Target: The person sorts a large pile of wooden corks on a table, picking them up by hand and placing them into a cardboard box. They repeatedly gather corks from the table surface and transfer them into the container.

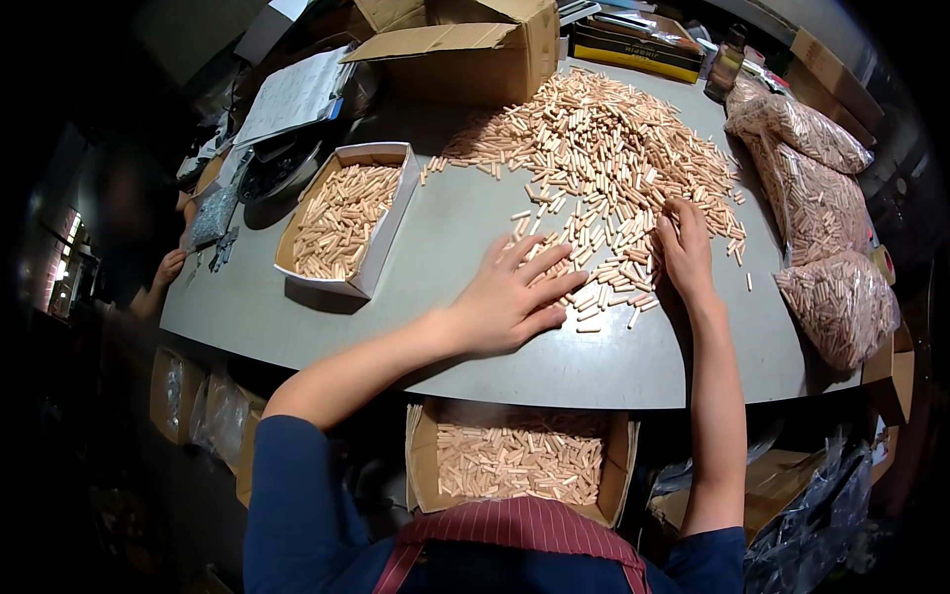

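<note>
A large heap of short wooden dowels (614, 139) spreads over the grey table, thinning out toward me. My left hand (515, 297) lies palm down at the heap's near left edge, fingers spread over a few loose dowels. On the heap's right side, my right hand (686, 252) rests with its fingers bent and slightly apart, touching dowels; I see nothing gripped in it. Between the two hands lies a loose scatter of dowels (618, 277). Left of my left hand stands a white-sided cardboard box (384, 243) filled with dowels.
Below the table edge, an open carton (424, 460) holds more dowels. Clear bags of dowels (836, 302) line the right side. At the back are a cardboard box (465, 69), a clipboard with papers (292, 99) and a dark bowl (282, 178). Another person's hand (170, 267) shows far left.
</note>
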Tool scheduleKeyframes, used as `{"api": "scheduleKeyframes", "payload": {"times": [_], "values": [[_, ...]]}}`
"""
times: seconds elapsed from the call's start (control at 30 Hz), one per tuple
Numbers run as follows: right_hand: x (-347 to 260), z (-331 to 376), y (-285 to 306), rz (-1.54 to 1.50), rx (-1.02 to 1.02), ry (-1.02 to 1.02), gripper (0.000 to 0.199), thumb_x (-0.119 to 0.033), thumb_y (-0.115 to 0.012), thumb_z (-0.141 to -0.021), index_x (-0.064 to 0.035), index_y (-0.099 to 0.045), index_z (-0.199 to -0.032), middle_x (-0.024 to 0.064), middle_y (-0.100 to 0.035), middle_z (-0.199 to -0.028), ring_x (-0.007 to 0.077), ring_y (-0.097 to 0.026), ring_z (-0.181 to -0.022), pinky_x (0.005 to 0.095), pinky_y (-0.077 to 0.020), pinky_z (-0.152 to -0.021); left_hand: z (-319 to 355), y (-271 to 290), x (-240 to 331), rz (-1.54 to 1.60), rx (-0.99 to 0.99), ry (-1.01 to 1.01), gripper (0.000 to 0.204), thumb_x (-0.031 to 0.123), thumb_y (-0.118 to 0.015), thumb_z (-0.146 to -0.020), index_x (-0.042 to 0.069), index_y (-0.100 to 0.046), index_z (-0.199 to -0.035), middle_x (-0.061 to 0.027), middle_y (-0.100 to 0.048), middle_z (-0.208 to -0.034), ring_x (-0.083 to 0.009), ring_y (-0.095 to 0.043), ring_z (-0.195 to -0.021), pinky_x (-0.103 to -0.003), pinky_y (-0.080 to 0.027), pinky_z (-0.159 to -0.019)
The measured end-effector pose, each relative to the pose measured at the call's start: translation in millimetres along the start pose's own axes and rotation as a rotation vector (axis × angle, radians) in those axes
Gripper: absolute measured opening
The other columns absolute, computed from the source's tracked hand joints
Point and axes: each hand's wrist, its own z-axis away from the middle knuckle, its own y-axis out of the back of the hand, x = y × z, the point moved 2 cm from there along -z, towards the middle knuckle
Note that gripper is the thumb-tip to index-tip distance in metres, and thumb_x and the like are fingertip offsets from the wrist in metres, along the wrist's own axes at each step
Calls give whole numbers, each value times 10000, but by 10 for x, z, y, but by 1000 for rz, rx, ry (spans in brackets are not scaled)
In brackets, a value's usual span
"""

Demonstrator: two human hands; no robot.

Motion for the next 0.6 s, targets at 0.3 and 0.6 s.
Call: {"api": "scheduleKeyframes", "payload": {"times": [0.3,0.6], "values": [[-63,29,-23,-8,-10,-36,314,-175,-636,-992,6,-612,-1247,201,-608,-1267,363,-610,-1157,435,-486,-1007,674,55,332,-99,-99,97,663,410,-591,-977,261,-410,-1597,-134,-248,-1706,-486,-175,-1544,-792,-74,-1138],[-97,39,-15,-28,-38,-48,419,-218,-655,-996,13,-559,-1333,213,-589,-1291,369,-577,-1209,440,-460,-1044,1051,122,371,-86,-93,350,788,493,-575,-991,172,-282,-1648,-280,-98,-1704,-553,-49,-1549,-800,-44,-1125]]}}
